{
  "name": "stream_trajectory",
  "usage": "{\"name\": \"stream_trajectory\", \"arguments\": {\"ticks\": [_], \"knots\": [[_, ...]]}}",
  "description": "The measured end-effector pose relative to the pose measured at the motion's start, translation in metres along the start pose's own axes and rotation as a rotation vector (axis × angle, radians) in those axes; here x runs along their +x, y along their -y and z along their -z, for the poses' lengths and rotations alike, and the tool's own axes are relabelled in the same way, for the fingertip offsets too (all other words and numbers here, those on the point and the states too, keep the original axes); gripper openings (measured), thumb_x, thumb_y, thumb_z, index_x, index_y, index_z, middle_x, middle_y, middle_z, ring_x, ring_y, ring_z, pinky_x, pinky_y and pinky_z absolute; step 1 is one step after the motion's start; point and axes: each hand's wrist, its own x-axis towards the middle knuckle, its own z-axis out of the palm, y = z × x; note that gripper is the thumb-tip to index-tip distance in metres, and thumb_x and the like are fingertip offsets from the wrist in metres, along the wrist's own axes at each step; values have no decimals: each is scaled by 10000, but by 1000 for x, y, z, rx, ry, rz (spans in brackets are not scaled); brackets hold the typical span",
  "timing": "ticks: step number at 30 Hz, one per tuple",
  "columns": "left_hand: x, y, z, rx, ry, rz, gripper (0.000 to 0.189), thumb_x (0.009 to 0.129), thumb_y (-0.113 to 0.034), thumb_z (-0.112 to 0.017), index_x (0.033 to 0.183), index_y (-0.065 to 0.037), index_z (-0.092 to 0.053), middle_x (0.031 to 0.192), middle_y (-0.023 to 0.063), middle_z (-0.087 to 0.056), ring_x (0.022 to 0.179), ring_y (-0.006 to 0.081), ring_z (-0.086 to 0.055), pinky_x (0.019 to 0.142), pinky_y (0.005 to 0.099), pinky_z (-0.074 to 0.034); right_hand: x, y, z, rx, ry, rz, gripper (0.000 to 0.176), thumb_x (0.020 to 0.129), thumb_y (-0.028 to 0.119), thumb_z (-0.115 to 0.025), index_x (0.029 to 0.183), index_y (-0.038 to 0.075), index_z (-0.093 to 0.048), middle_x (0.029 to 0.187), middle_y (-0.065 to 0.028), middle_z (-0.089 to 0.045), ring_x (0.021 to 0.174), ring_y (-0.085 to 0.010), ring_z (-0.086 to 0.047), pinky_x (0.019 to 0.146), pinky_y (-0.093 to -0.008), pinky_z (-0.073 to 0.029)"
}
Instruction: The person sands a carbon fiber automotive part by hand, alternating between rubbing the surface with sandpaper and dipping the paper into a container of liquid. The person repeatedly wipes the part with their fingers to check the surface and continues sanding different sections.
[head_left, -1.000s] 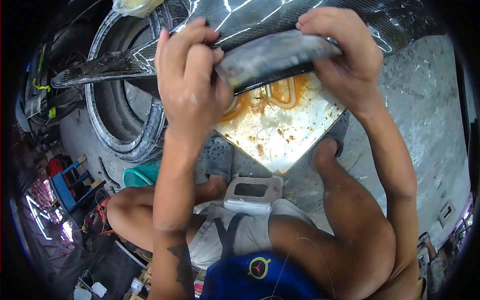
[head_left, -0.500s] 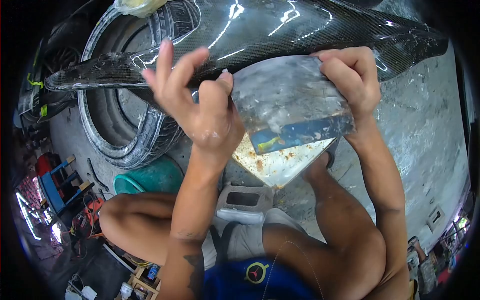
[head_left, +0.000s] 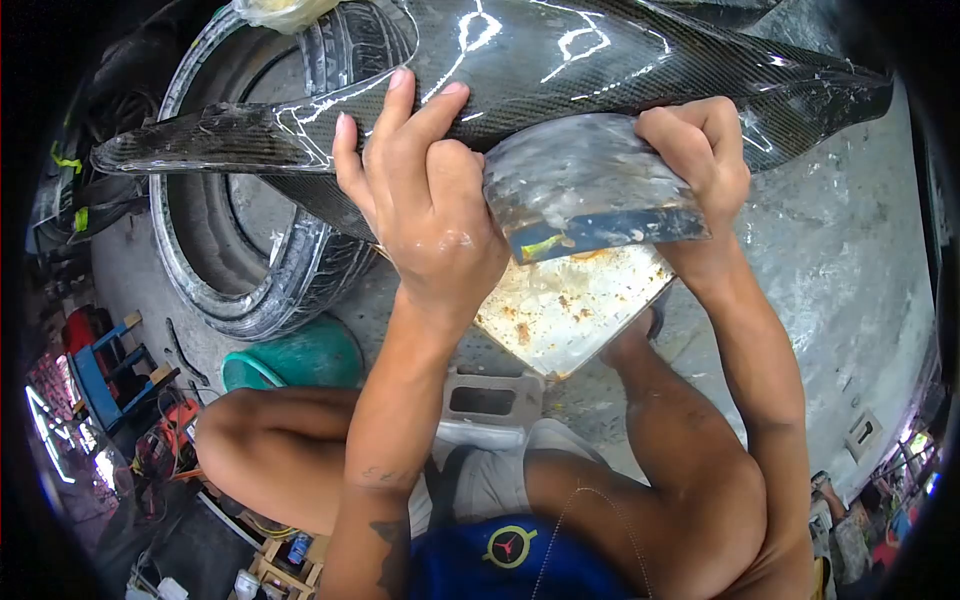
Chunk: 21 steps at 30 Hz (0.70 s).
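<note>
Your carbon-fibre panel (head_left: 600,70) shows a glossy woven finish. Against it, the bent sheet (head_left: 585,175) looks dull and grey-smeared — plastic, perhaps. Below the panel lies a rust-stained metal plate (head_left: 570,300); to its left, a matt rubber tyre (head_left: 290,290).

A long panel (head_left: 600,60) lies across the far side, its left end over a tyre (head_left: 250,270). Just near of it is a sheet (head_left: 590,190), held by the left hand (head_left: 430,210) at its left edge and the right hand (head_left: 700,160) at its right. A plate (head_left: 570,300) lies on the floor (head_left: 850,250) below the sheet. A stool (head_left: 490,400) stands nearer, with a basin (head_left: 300,355) to its left.
</note>
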Motion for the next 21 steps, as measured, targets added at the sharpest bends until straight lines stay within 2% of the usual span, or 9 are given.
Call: {"name": "stream_trajectory", "arguments": {"ticks": [9, 11, 18, 21], "knots": [[1, 0, -4, 41, 8, 1, 95, 801, 18, -577, 797, -48, -509, 1192, 134, -674, 1282, 400, -582, 1128, 625, -268, 4, 3, -2, -81, 10, -9, 350, 686, 106, -837, 996, 99, -675, 809, -60, -517, 666, -226, -582, 553, -364, -488], [-1, 3, -2, 62, 79, -15, 237, 784, -195, -741, 823, -56, -553, 1274, 153, -649, 1350, 405, -530, 1149, 600, -248, 4, 5, -3, -71, -1, -34, 325, 689, 67, -820, 976, 96, -671, 800, -72, -509, 656, -238, -574, 553, -375, -481], [1, -4, -2, 49, 81, 29, 193, 769, -130, -712, 830, -54, -546, 1257, 148, -649, 1339, 404, -530, 1147, 598, -253, 6, 12, -2, -104, 38, -105, 398, 684, -64, -715, 1023, 124, -625, 832, -99, -509, 672, -308, -575, 572, -421, -477], [2, -5, -3, 71, 90, 47, 186, 824, -130, -716, 850, -40, -555, 1255, 139, -643, 1323, 395, -532, 1136, 595, -261, 8, 13, -4, -125, 41, -120, 437, 690, -96, -678, 1053, 134, -598, 854, -102, -518, 693, -334, -586, 582, -436, -477]]}}
